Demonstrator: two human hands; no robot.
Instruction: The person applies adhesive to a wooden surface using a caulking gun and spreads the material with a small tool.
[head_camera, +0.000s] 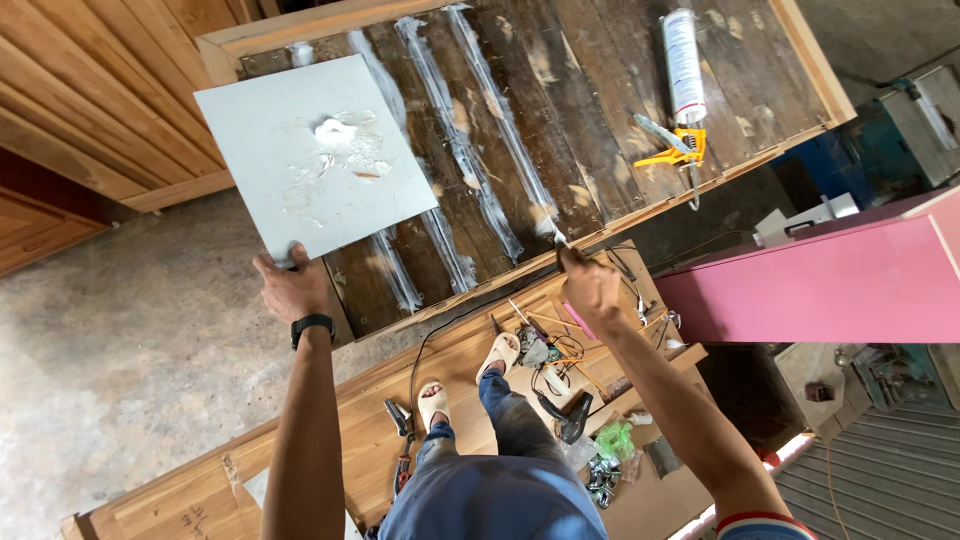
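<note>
Grey board gripped by left hand (arm outstretched).

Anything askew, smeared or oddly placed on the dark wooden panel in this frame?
The grey square board lies skewed on the dark wooden panel, one corner overhanging its edge where the left hand grips it. White paste is smeared on the board. The right hand holds a small tool at the uneven white adhesive stripes.

dark plank panel, caulking gun, grey tile
</note>
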